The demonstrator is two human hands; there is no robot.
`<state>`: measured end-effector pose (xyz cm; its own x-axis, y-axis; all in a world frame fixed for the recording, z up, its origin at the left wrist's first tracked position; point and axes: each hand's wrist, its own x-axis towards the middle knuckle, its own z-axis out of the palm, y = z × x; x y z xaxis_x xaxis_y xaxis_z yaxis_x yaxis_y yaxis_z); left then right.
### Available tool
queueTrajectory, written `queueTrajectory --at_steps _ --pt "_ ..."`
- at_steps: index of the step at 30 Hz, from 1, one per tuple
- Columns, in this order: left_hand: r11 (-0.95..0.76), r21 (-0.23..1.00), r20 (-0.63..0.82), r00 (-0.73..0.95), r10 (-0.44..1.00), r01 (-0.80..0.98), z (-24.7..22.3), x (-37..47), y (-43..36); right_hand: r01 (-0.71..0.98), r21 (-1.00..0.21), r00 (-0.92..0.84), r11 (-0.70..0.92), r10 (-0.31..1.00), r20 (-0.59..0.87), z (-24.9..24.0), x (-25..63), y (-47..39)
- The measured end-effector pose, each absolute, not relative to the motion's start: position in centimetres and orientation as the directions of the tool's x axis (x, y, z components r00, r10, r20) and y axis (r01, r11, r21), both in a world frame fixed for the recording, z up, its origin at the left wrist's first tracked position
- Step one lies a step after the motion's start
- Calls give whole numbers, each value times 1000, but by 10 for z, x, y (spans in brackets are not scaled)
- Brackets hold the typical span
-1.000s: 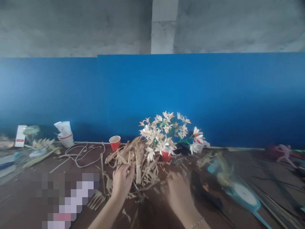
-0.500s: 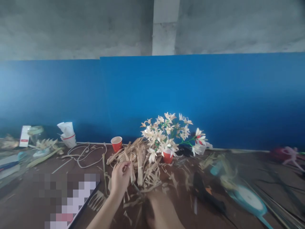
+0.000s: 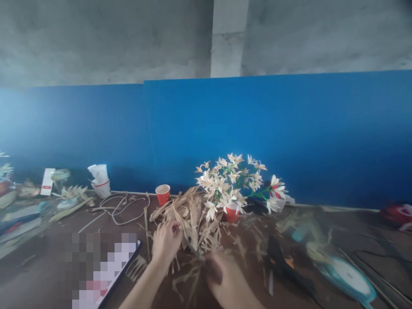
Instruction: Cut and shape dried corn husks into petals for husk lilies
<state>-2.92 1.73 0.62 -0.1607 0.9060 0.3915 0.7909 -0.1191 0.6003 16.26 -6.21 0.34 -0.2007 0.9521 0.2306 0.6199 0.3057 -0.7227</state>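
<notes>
My left hand (image 3: 166,240) is closed in a pinch on a pale dried husk strip (image 3: 182,223), at the front of a husk heap. To its right is my right hand (image 3: 223,272), smeared by motion, its fingers curled. A thin grey blade (image 3: 195,253), apparently of scissors, points from it up and left toward the strip; the handles are hidden. The heap of dried husks (image 3: 193,201) lies just beyond both hands. Cut husk scraps (image 3: 210,238) are strewn around and below them.
Behind the heap stand a red paper cup (image 3: 163,196) and a bunch of white husk flowers (image 3: 225,180) in another red cup (image 3: 231,213). A black glue gun (image 3: 286,266) and a teal ribbon roll (image 3: 350,277) lie right. A white cable (image 3: 119,210) curls left, near a blurred-out flat panel (image 3: 112,270).
My right hand has come up and forward, nearer the left hand. The pinched strip now leans over the heap. The whole view has shifted slightly, so things sit farther right.
</notes>
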Motion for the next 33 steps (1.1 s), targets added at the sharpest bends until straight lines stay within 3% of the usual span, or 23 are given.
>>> queueTrajectory --at_steps 4,8,10,15,18,22,25,29,33 --pt "-27 438 361 -148 921 899 8 -26 15 501 -839 -102 210 978 184 -3 165 -59" --pt "-10 463 370 -182 911 886 7 -30 20 433 -880 -56 197 980 192 -14 169 -52" --pt "-61 453 406 -145 902 889 5 -31 21 403 -893 -48 200 979 198 -18 170 -48" --pt "-280 298 443 128 887 913 -5 -22 20 323 -923 -29 209 977 211 -20 168 -47" --pt "-302 297 487 129 864 906 -6 -18 19 304 -926 -42 222 975 219 -22 168 -46" --pt "-332 383 594 45 803 862 0 -24 20 286 -924 -43 254 967 252 -25 169 -42" --pt "-350 553 607 -78 791 756 8 -30 21 349 -903 -54 251 967 248 -21 171 -43" --pt "-315 911 366 -172 915 267 19 -25 17 368 -884 -109 288 958 266 -17 172 -43" --pt "-118 977 108 -68 992 -178 24 -16 11 246 -941 -164 231 967 195 -30 171 -38"
